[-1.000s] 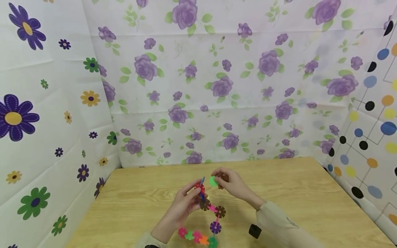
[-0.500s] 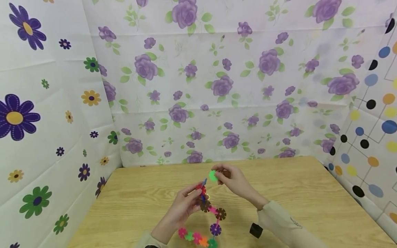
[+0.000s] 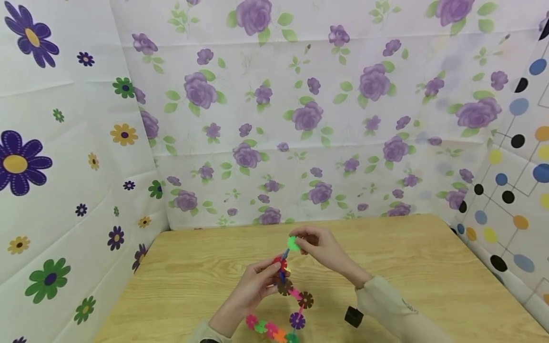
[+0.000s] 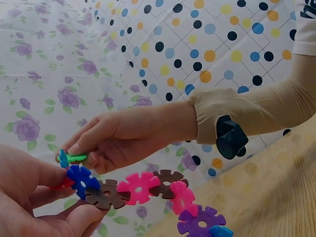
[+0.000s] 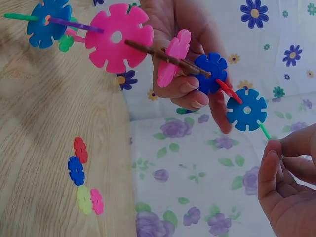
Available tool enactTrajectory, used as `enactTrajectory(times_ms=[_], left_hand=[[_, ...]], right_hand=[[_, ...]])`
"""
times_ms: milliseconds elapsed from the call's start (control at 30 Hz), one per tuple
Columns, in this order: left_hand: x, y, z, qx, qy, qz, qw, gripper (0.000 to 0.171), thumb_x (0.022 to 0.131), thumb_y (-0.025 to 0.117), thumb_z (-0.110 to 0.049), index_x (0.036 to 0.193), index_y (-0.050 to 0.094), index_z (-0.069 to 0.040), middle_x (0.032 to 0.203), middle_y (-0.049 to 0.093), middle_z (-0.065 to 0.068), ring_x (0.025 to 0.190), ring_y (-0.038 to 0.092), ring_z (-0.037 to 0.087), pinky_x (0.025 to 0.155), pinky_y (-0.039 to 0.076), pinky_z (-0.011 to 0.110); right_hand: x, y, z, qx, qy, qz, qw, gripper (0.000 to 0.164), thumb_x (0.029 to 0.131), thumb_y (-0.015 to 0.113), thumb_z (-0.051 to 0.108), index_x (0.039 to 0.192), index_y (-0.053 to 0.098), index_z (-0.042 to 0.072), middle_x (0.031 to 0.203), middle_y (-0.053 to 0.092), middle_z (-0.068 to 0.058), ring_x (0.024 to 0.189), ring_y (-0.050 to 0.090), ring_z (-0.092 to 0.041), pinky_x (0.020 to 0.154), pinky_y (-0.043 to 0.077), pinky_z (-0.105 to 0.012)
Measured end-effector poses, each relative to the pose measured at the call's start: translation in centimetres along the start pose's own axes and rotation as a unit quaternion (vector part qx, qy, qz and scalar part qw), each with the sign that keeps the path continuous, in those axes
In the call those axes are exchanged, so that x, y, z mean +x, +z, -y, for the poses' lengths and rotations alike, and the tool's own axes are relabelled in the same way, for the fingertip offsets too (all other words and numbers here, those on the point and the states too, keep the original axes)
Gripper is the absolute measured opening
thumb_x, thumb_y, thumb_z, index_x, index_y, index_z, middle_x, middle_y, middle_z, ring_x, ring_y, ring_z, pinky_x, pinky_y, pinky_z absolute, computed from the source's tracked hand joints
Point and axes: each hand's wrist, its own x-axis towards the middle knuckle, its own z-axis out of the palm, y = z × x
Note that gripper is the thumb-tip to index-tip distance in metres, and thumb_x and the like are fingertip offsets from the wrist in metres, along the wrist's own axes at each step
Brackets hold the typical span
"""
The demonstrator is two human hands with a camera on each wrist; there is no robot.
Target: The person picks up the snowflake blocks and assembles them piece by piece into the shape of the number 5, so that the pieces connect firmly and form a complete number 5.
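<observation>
Just beyond the left hand (image 3: 257, 280) gripping the disc chain (image 3: 295, 293), I have the right hand (image 3: 320, 245) pinching a green disc (image 3: 292, 242) against its blue end disc (image 5: 254, 117), likely mid-join, needing a slot-to-slot push.

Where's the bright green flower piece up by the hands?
The green piece is in the lower middle of the head view, pinched by the right hand, just above the light blue piece by the left hand.

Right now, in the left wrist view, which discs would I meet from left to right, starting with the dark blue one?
Dark blue disc, brown disc, pink disc, second brown disc, second pink disc, purple disc, light blue disc.
</observation>
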Motion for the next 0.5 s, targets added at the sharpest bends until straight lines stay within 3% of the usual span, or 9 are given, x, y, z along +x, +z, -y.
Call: enactTrajectory(times_ms=[133,333,500], left_hand=[[0.03,0.09,0.01,0.000,0.004,0.009,1.0000,0.021,0.098,0.057,-0.028,0.103,0.072,-0.014,0.089,0.070,-0.006,0.080,0.064,0.004,0.068,0.054,0.014],[0.09,0.21,0.08,0.001,0.014,0.031,0.9994,0.027,0.099,0.056,-0.025,0.107,0.072,-0.005,0.093,0.072,-0.003,0.084,0.066,0.006,0.075,0.057,0.019],[0.12,0.37,0.09,0.007,0.025,0.049,0.9985,0.025,0.100,0.054,-0.023,0.104,0.073,-0.008,0.094,0.072,-0.003,0.087,0.067,0.008,0.079,0.057,0.022]], right_hand=[[0.00,-0.28,0.20,-0.017,-0.004,0.002,1.000,0.026,0.100,0.055,0.022,0.119,0.065,0.009,0.092,0.067,-0.011,0.065,0.056,-0.009,0.061,0.052,-0.027],[0.06,-0.63,0.61,-0.025,-0.014,0.011,1.000,0.023,0.099,0.056,0.020,0.118,0.067,0.012,0.080,0.065,-0.009,0.059,0.052,-0.007,0.053,0.047,-0.026],[-0.06,-0.84,0.71,-0.024,-0.020,0.024,0.999,0.022,0.099,0.056,0.019,0.117,0.067,0.014,0.080,0.065,-0.010,0.058,0.053,-0.006,0.054,0.050,-0.027]])
